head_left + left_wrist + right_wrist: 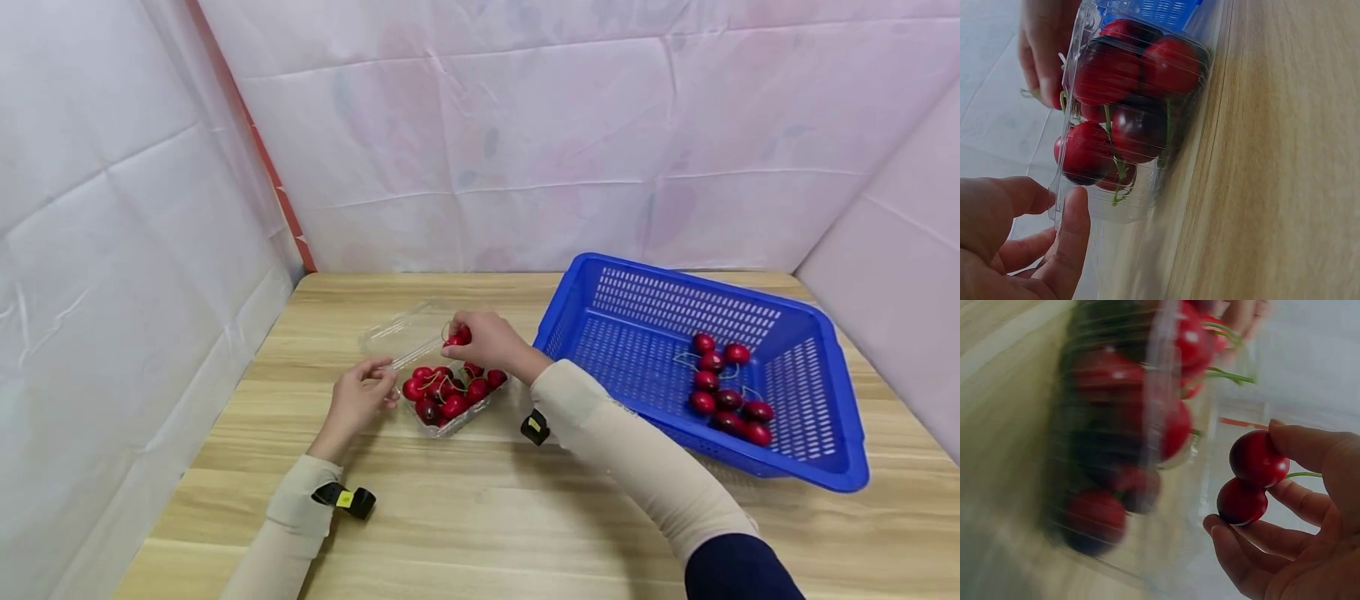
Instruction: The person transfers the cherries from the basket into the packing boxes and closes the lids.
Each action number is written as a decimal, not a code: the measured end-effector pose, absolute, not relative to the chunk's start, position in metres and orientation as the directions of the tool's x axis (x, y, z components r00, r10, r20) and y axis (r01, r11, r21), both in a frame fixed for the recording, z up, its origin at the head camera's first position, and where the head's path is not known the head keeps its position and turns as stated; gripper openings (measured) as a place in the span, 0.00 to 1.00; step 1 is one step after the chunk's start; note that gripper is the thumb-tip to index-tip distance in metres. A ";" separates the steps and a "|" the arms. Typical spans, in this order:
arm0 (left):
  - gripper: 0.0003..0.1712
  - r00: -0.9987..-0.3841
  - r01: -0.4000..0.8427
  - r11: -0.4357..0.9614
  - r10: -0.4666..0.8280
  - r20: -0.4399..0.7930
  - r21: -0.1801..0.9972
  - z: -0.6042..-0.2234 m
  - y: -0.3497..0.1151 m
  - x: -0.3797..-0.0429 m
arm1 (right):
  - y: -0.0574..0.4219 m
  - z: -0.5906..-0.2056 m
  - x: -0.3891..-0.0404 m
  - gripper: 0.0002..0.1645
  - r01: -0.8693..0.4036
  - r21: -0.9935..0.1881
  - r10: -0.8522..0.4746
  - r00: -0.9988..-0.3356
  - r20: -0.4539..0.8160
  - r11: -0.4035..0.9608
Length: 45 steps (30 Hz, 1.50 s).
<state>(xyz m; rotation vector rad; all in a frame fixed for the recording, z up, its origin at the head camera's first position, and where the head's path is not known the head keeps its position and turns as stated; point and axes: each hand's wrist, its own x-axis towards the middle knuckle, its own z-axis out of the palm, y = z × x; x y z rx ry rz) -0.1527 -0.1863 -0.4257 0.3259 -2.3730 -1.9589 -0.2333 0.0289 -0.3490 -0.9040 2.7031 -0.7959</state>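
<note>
My right hand (491,340) holds two cherries (1250,478) between thumb and fingers, above the far side of a clear plastic clamshell box (447,428). One green stem trails from them in the right wrist view. Red and dark cherries (453,406) with green stems fill the box, whose lid (405,332) lies folded back behind it. At the box's left corner, my left hand (362,398) pinches the rim between thumb and finger, seen closer in the left wrist view. The right wrist view is blurred around the box.
A blue plastic basket (846,400) stands on the right of the wooden table (465,525), with several cherries (726,423) in its right part. Pale patterned sheets (525,142) hang behind the table and along both sides.
</note>
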 end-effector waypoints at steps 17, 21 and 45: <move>0.21 -0.977 -0.141 0.194 -0.185 -0.105 0.971 -0.421 -0.186 -0.151 | 0.017 -0.381 -0.238 0.13 -0.499 -0.418 -0.530 -0.847 0.048 0.759; 0.22 -0.977 -0.143 0.195 -0.182 -0.107 0.970 -0.421 -0.186 -0.151 | 0.017 -0.383 -0.238 0.10 -0.494 -0.409 -0.516 -0.854 0.065 0.767; 0.20 -0.979 -0.127 0.213 -0.181 -0.089 0.969 -0.424 -0.187 -0.150 | 0.026 -0.376 -0.225 0.09 -0.557 -0.387 -0.576 -0.814 0.079 0.735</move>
